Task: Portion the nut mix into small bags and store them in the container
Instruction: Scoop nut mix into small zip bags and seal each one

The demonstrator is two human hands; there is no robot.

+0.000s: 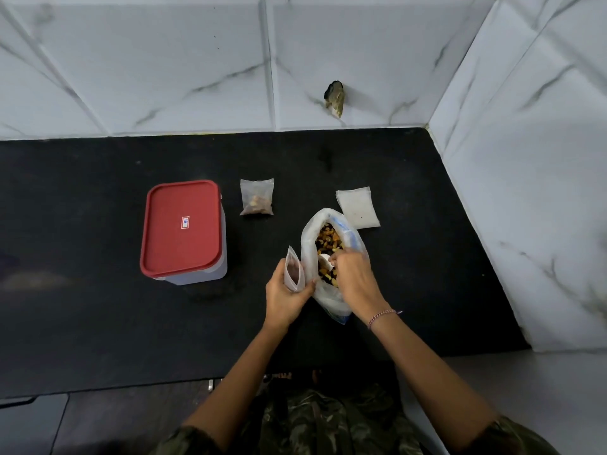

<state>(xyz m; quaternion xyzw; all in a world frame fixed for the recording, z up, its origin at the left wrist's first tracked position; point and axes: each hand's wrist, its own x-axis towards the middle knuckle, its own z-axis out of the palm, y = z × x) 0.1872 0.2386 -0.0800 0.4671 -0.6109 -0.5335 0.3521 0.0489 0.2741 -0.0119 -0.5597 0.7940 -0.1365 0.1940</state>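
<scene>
A large clear bag of nut mix (328,241) stands open on the black counter. My right hand (354,279) reaches into its mouth and grips a small white scoop (325,261) among the nuts. Just left of it, my left hand (285,295) holds a small clear bag (293,269) upright with its mouth open. A filled small bag (257,198) lies farther back. The container (184,234), clear with a red lid on it, stands to the left. A stack of empty small bags (358,208) lies behind the big bag on the right.
White marble-patterned tiled walls close the counter at the back and right (509,192). A dark stub (335,98) sticks out of the back wall. The counter's front edge (131,385) runs just before my body.
</scene>
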